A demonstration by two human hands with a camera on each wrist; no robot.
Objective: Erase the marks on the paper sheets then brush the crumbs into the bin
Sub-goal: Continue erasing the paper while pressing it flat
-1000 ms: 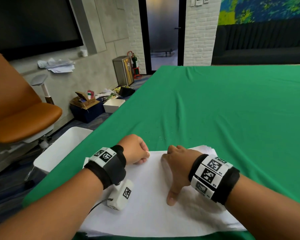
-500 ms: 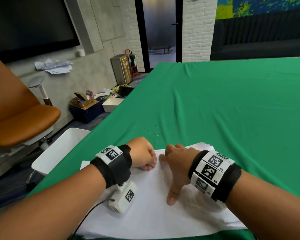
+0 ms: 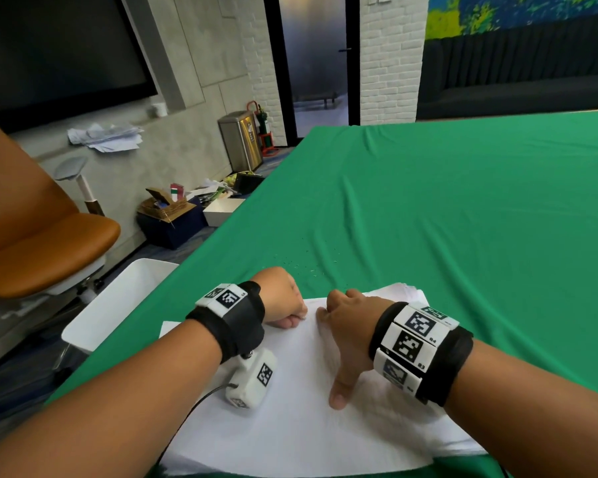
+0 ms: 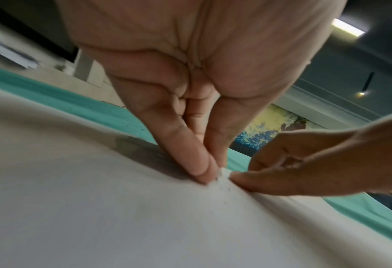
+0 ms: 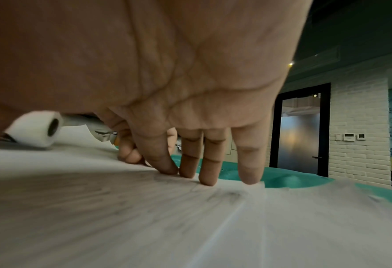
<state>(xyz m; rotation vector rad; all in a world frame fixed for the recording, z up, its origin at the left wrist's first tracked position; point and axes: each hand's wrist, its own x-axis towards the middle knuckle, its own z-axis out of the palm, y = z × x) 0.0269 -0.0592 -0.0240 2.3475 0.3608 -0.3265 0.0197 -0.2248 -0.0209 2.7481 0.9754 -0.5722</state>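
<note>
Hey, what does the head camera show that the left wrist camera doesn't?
Only the head view shows the white bin beside the table, the orange chair, and crumbs scattered on the green cloth beyond the paper.

Only the left wrist view shows the small white eraser pinched at the fingertips and pressed onto the sheet, with specks beside it.

Both show the left hand, the right hand with straight fingers on the paper stack, and the green cloth.
</note>
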